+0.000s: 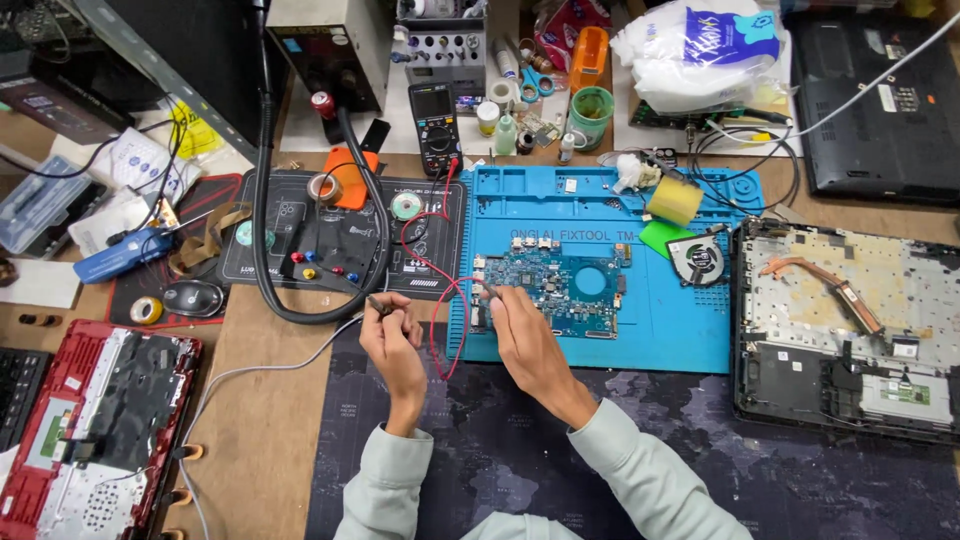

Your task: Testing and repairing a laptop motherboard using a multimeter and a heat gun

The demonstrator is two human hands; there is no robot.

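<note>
A blue circuit board (565,280) lies on a blue work mat (650,335). My right hand (525,340) rests at the board's left edge and pinches a slim probe, whose tip touches the board there. A red lead (437,300) loops from that hand up toward a black multimeter (435,115) at the back. My left hand (392,345) is just left of the mat, fingers closed on a thin dark probe-like tool (378,305) with a pale cable (270,367) trailing to the left. The tool's tip points up and left, off the board.
An opened laptop base (840,330) with a copper heat pipe sits at right, a cooling fan (697,258) beside it. A black mat (430,255) with a thick black hose (265,200) lies left of the blue mat. A red laptop shell (30,460) and a mouse (193,297) are at left.
</note>
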